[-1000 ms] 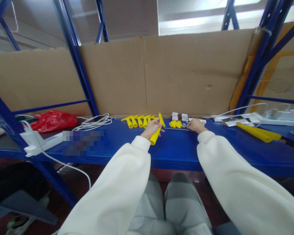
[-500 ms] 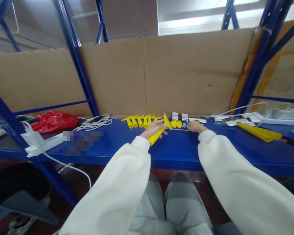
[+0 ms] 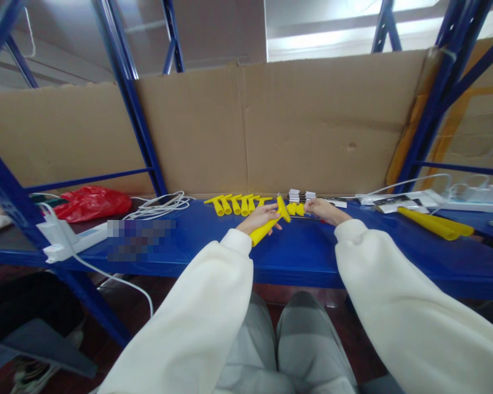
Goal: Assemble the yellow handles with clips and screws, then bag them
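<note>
My left hand is closed around a yellow T-shaped plastic handle, with its flared head pointing up and away from me. To its right, my right hand has its fingertips pinched together beside some small yellow pieces. Whatever lies between those fingertips is too small to make out. Several more yellow T-shaped handles stand in a row left of my left hand. Behind the small pieces sit stacked white-and-black packs.
The blue shelf backs onto a cardboard wall. On the left are a red plastic bag, coiled white cable and a white power strip. Two long yellow tubes lie at right, near another power strip.
My right hand has lifted slightly and shifted left, toward the small yellow pieces and the held handle. My left hand keeps its hold on the yellow handle, whose head has moved slightly right.
</note>
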The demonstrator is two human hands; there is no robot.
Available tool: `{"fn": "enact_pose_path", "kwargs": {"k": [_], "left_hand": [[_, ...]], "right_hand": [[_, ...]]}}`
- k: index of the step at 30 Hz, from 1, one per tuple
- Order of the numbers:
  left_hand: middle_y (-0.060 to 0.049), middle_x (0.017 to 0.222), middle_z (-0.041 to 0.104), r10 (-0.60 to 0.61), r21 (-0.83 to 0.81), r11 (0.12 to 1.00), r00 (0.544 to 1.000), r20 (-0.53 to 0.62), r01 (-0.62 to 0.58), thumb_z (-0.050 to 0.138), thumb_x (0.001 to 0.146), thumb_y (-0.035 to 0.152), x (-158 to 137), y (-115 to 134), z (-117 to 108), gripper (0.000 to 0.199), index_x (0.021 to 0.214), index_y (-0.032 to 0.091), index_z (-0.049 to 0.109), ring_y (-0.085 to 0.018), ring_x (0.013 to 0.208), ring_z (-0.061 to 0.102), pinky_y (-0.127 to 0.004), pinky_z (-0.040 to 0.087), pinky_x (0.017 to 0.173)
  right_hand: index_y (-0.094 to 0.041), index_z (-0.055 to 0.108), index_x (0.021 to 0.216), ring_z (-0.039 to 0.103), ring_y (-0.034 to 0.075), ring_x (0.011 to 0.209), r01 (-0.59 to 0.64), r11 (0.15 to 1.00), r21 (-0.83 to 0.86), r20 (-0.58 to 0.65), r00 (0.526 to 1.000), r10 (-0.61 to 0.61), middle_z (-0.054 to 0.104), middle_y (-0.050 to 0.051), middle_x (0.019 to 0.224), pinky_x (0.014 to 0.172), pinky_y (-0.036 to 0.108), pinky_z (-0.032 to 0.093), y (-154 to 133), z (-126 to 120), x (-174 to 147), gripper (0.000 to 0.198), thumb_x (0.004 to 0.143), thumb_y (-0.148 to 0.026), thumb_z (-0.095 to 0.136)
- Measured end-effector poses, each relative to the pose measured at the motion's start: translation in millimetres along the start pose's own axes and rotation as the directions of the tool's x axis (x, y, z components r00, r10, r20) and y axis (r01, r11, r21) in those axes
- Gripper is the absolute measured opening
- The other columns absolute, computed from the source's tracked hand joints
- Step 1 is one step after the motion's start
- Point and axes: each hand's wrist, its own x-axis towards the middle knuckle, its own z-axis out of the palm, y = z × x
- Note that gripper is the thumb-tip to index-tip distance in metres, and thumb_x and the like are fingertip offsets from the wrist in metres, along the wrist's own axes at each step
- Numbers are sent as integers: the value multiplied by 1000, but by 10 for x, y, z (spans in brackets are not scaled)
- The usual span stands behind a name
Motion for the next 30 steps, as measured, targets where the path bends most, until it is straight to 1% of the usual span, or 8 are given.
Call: {"fn": "enact_pose_path", "kwargs": {"k": [2,4,7,10,15,20,24,30], "left_hand": [[-16,117,71,-6,0,1000,1000,17,6,60,89,9,9,-6,-6,63,149,16,45,-13,57,69,-18,45,38],[-15,110,73,-29,5,1000,999,42,29,59,90,10,11,-5,-10,62,150,14,44,-14,56,69,-18,45,39],[-13,104,75,-52,-5,999,995,81,52,61,89,11,-1,5,-12,64,150,14,42,-14,56,69,-18,46,40],[-11,101,76,-51,-25,998,993,110,54,60,89,10,-21,17,-11,62,149,16,45,-13,56,69,-18,46,40],[-8,92,77,-62,-35,997,988,144,68,57,91,10,-39,27,-17,54,144,17,51,-13,56,69,-16,44,41],[-8,96,76,-66,-45,996,988,139,73,59,90,13,-41,20,-16,55,144,17,51,-13,59,70,-17,45,42],[-8,98,76,-76,-35,996,989,127,81,57,91,12,-66,42,7,56,146,16,47,-12,59,69,-17,45,41],[-6,91,75,-70,-21,997,989,128,73,57,91,13,-91,68,18,57,147,17,46,-12,55,68,-17,46,42]], "right_hand": [[-18,57,58,44,10,53,19,984,176,32,999,-25,57,-1,56,54,25,37,-49,50,-37,12,66,-17,67],[-18,60,61,44,10,54,45,954,296,63,996,-67,60,-1,59,53,25,36,-98,105,-72,17,61,-26,75],[-18,63,62,46,10,56,69,916,396,84,990,-111,61,0,61,53,25,38,-153,189,-112,28,54,-37,82],[-18,65,63,51,11,59,68,886,458,93,988,-123,64,0,63,56,25,42,-164,262,-128,33,51,-41,85],[-19,67,68,56,13,65,95,874,477,98,982,-161,67,1,68,61,27,45,-111,330,-95,34,54,-43,85],[-19,66,70,56,14,66,138,881,453,94,975,-201,67,2,71,62,27,44,-67,352,-61,37,55,-47,84],[-19,65,72,57,14,67,187,887,422,69,969,-237,67,2,72,64,28,46,-59,369,-59,37,59,-49,82],[-20,63,70,58,15,67,251,903,348,-10,965,-264,67,2,71,69,30,49,-102,396,-72,36,64,-51,79]]}}
